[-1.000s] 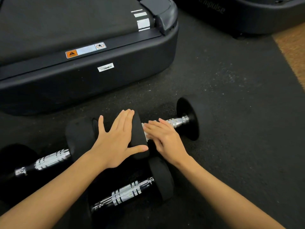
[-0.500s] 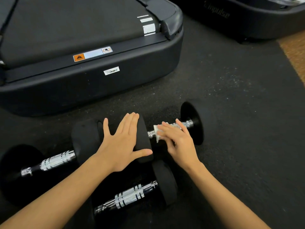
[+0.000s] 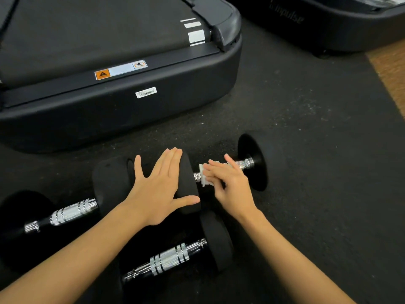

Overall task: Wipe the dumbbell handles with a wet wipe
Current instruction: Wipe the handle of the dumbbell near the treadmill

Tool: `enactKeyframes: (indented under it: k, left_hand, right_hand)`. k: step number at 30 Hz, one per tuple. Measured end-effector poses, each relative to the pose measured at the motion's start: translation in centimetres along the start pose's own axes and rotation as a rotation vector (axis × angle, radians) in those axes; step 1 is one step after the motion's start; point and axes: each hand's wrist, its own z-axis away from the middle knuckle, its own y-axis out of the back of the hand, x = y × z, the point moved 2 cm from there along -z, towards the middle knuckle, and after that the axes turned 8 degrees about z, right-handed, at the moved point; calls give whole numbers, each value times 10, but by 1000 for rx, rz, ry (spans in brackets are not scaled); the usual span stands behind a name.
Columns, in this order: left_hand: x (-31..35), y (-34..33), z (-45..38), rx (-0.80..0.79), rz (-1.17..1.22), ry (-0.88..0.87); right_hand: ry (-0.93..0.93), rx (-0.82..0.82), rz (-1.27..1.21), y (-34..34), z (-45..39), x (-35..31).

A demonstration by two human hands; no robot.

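Note:
Three black dumbbells with chrome handles lie on the dark floor mat. My left hand [image 3: 157,189] rests flat, fingers spread, on the left weight head [image 3: 186,172] of the far right dumbbell. My right hand [image 3: 228,183] presses a white wet wipe [image 3: 205,178] onto that dumbbell's chrome handle [image 3: 244,163], whose other head [image 3: 254,163] stands to the right. A second dumbbell's handle [image 3: 72,212] shows at the left. The third dumbbell's handle [image 3: 168,260] lies nearest me, between my forearms.
A black treadmill base [image 3: 122,106] with an orange warning label fills the upper left, just behind the dumbbells. Another black machine [image 3: 328,23] stands at the top right. Brown flooring [image 3: 392,73] borders the mat at the right edge.
My right hand has slid the wipe rightward along the handle, away from the left head. My left hand keeps its place on the weight head. The view has shifted slightly.

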Motion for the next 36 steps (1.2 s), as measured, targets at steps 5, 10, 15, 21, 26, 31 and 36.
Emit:
enactKeyframes:
  k: [5, 10, 15, 21, 26, 31, 36]
  left_hand:
    - [0, 0, 0, 7, 30, -6]
    - [2, 1, 1, 16, 36, -2]
    - [3, 3, 3, 4, 24, 3]
    - [7, 13, 0, -76, 52, 46]
    - [24, 33, -10, -43, 223, -34]
    - [60, 41, -16, -53, 874, -281]
    - [86, 36, -14, -34, 1330, -127]
  right_hand:
    - [108, -51, 23, 2, 16, 3]
    - [1, 37, -26, 4, 2, 3]
    - [66, -106, -44, -1, 3, -13]
    - [-168, -62, -288, 33, 12, -18]
    - [-497, 6, -672, 69, 16, -32]
    - [-703, 1, -969, 86, 18, -37]
    - [-712, 81, -929, 97, 15, -39]
